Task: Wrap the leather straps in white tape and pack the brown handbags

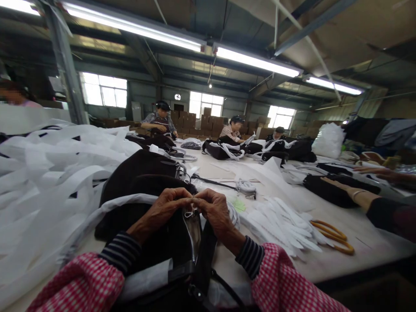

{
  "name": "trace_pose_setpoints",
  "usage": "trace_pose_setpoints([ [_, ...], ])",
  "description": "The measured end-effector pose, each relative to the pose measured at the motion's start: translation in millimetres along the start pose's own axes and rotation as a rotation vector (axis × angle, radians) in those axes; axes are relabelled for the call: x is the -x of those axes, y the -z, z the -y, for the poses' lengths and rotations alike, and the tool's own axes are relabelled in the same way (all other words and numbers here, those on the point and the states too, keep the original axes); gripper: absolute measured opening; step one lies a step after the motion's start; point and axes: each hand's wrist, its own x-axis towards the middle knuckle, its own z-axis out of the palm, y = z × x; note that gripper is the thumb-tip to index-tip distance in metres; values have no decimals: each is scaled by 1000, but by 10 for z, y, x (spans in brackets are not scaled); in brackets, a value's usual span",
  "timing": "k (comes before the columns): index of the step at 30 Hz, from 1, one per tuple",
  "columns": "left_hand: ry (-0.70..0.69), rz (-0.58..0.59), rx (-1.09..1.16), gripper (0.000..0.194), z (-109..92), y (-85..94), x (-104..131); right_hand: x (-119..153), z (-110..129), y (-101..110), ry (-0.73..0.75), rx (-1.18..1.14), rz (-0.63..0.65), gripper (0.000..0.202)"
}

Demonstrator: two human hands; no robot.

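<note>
A black bag (156,242) lies on the table in front of me, its zipper (188,234) partly open along the middle. Over the zipper's far end, my left hand (172,201) and my right hand (212,210) meet with fingertips pinched together. Whatever is between the fingertips is too small to make out. A metal zipper pull (189,214) hangs just below them. White wrapping (130,199) covers a strap that runs left from beside my left hand. Behind the hands sits another dark bag part with metal rings (180,171).
White paper strips (48,186) heap up on the left. Right of the bag lie thin white strips (282,225) and yellow-handled scissors (334,236). A co-worker's hand (344,188) rests on a black bag at right. Other people work across the table (367,234) among wrapped bags.
</note>
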Motion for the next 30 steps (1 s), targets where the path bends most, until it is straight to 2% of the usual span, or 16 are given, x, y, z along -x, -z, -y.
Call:
trace_pose_setpoints([
  [6,63,-24,46,30,65,15,-1,-35,-142,-62,111,28,-50,18],
  [9,70,-43,-30,34,58,-28,-25,-59,-179,-61,138,53,-63,16],
  [13,7,-72,-380,36,-95,-72,-8,-48,40,101,31,86,47,15],
  [16,-131,-90,-739,29,-295,-43,99,-6,375,458,35,130,38,27],
  [17,-202,-45,-856,27,-367,-32,154,10,477,617,59,176,14,29],
  [19,-335,126,-1053,35,-498,-39,281,56,615,941,95,331,18,26],
  [21,-393,312,-1181,47,-589,-95,406,141,645,1199,92,553,115,20],
  [23,-363,416,-1273,48,-612,-181,500,277,585,1323,86,782,269,21],
  [26,-341,463,-1405,40,-530,-252,558,524,422,1261,109,1064,390,40],
  [30,-527,360,-1605,53,-468,-104,547,723,271,1049,182,1345,296,45],
])
